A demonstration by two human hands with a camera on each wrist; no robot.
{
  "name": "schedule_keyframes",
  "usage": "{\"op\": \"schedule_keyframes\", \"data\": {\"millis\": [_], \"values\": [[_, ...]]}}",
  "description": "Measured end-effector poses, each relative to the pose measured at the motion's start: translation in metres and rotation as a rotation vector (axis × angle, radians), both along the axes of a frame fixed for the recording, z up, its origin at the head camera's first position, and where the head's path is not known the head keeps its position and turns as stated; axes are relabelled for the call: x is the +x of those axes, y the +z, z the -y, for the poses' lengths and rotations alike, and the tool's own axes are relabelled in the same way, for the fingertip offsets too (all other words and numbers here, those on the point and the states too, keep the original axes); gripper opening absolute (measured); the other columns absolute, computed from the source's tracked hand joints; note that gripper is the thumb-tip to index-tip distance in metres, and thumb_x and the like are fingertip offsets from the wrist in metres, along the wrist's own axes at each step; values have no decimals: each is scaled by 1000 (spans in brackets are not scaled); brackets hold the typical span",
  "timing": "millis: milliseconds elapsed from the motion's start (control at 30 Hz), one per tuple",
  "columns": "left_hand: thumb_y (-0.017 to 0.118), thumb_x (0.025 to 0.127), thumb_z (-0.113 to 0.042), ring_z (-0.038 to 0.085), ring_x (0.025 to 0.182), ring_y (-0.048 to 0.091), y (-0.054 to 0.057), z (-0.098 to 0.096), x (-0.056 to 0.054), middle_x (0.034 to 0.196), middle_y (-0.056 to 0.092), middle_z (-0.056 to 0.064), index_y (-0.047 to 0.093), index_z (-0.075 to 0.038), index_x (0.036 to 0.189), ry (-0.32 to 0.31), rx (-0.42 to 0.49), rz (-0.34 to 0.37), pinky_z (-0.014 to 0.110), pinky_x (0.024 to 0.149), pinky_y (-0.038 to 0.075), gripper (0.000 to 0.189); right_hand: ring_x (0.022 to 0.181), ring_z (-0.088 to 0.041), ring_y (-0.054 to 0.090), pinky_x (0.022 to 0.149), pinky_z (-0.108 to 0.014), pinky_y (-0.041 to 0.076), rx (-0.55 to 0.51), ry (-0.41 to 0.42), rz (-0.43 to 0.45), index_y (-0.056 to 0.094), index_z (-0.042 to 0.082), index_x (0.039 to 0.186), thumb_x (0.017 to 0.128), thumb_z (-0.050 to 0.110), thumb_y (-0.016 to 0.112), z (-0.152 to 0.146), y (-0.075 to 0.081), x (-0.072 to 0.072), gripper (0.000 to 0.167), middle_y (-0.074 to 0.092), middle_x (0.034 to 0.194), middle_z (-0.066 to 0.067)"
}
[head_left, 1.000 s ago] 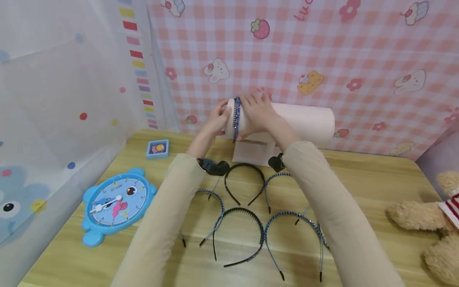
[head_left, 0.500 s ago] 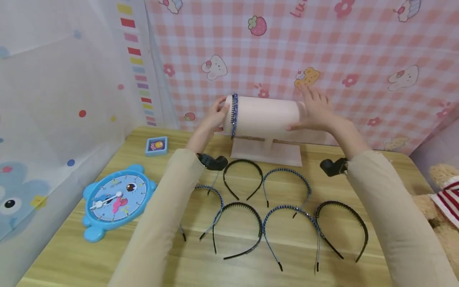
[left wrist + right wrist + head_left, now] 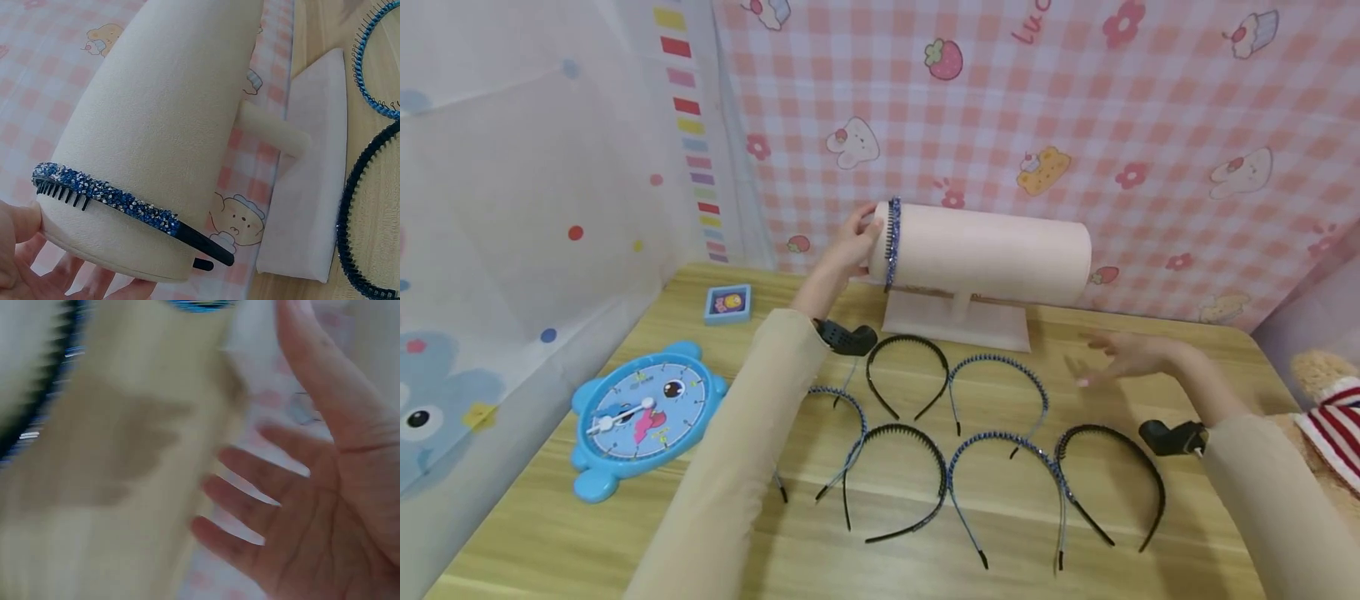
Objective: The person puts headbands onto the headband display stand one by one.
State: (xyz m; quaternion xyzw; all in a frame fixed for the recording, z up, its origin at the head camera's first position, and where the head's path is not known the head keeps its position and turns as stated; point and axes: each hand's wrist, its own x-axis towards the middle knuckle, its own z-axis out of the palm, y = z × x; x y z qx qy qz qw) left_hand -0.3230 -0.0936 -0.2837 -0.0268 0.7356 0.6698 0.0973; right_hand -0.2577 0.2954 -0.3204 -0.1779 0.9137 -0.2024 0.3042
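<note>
A pale pink cylindrical headband stand lies sideways on its post and flat base. Around its left end sits a blue glittery headband with black comb teeth. My left hand grips that end of the stand, beside the headband; in the left wrist view its thumb is on one side and the fingers are spread along the end rim. My right hand is apart from everything, over the right side of the table, fingers extended. In the right wrist view the palm shows bare.
Several headbands lie on the wooden table, including a black one and a blue one. On the left are a blue toy clock and a small framed picture. A teddy bear sits at the right edge.
My right hand has left the headband and stand, sweeping right along the cylinder, then down over the table. My left hand stays at the stand's left end.
</note>
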Motion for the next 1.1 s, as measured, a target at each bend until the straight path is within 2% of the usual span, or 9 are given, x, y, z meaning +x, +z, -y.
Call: {"op": "schedule_keyframes", "data": {"millis": [100, 267, 367, 467, 567, 700, 900, 1000, 1100], "values": [[37, 98, -32, 27, 130, 38, 0, 0, 1, 146, 32, 1, 26, -34, 142, 5, -3, 5, 51, 102, 39, 45, 121, -57, 31, 95, -61, 38, 35, 62, 106, 23, -9, 139, 84, 36, 65, -5, -17, 6, 82, 33, 133, -40], [38, 98, -32, 26, 130, 38, 0, 0, 0, 147, 32, 1, 26, -35, 142, 15, -2, 10, 51, 101, 39, 45, 108, -38, 53, 87, -47, 48, 22, 56, 48, 47, -5, 122, 84, 35, 65, 1, -32, 6, 58, 55, 116, -25], [38, 98, -32, 26, 130, 38, -1, -1, 0, 147, 32, 1, 26, -35, 142, 4, 1, 14, 51, 101, 40, 46, 94, -24, 57, 76, -34, 51, 16, 38, 61, 51, -3, 113, 82, 34, 68, 10, -38, 6, 51, 59, 105, -16], [38, 98, -32, 26, 130, 37, -1, -1, 0, 147, 31, 1, 26, -35, 142, 2, 7, 10, 51, 102, 39, 46, 70, -12, 50, 60, -24, 45, 6, -6, 90, 50, -4, 109, 82, 33, 67, 18, -43, 4, 49, 56, 85, -6], [38, 98, -32, 26, 130, 38, -2, -1, 0, 147, 31, 2, 26, -34, 142, 4, 4, 1, 51, 101, 40, 46, 54, -8, 39, 51, -22, 39, 0, -57, 93, 49, -5, 108, 84, 35, 65, 24, -45, 3, 49, 50, 73, 1], [38, 98, -31, 27, 129, 38, -2, -2, 0, 147, 31, 3, 26, -34, 142, -4, 4, -7, 51, 101, 40, 46, 52, -7, 38, 48, -20, 37, 13, -96, 130, 49, -3, 105, 84, 35, 65, 23, -44, 5, 46, 47, 68, 2], [38, 98, -32, 26, 130, 38, -3, -1, -1, 147, 31, 2, 26, -35, 142, -1, 10, 5, 50, 102, 40, 46, 57, -8, 42, 50, -19, 40, 67, -82, 211, 58, 4, 93, 85, 41, 62, 19, -41, 9, 38, 46, 64, 3], [37, 98, -32, 26, 130, 37, -3, -1, -1, 147, 31, 2, 25, -34, 142, -7, 8, -1, 51, 102, 39, 46, 55, -8, 41, 50, -20, 42, 57, -105, 183, 59, 2, 90, 87, 41, 59, 21, -44, 8, 40, 44, 62, 3], [37, 98, -32, 27, 130, 37, -3, -1, -1, 147, 30, 3, 25, -33, 143, -13, 3, -9, 51, 102, 39, 46, 54, -8, 42, 51, -23, 47, 19, -141, 102, 59, -2, 94, 88, 38, 58, 26, -51, 5, 41, 46, 62, 2]]}}
